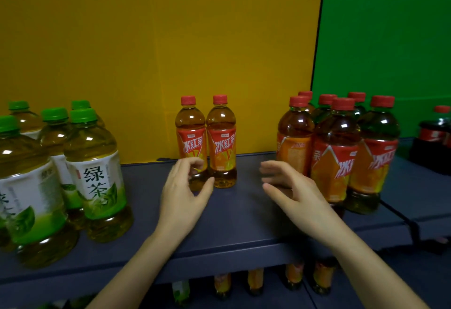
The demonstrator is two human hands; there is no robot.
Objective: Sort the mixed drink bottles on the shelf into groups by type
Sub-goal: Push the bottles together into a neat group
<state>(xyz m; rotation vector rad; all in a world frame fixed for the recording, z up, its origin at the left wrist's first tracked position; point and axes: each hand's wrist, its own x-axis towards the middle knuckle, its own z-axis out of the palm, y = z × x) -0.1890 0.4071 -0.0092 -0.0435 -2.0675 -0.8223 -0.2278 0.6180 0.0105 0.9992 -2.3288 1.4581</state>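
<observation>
In the frame centre my left hand curves loosely open before 2 small iced red tea bottles; my right hand, wide, holds nothing.

the green tea bottles have green caps, yellow-green liquid and white labels fading to green with a leaf pattern. the small iced tea bottles and the bigger iced tea bottles have red caps, amber liquid and red-and-orange labels with white lettering; the cola bottles are dark with red labels. the shelf is dark blue-grey, the back panel mustard yellow, the side panel green.
</observation>
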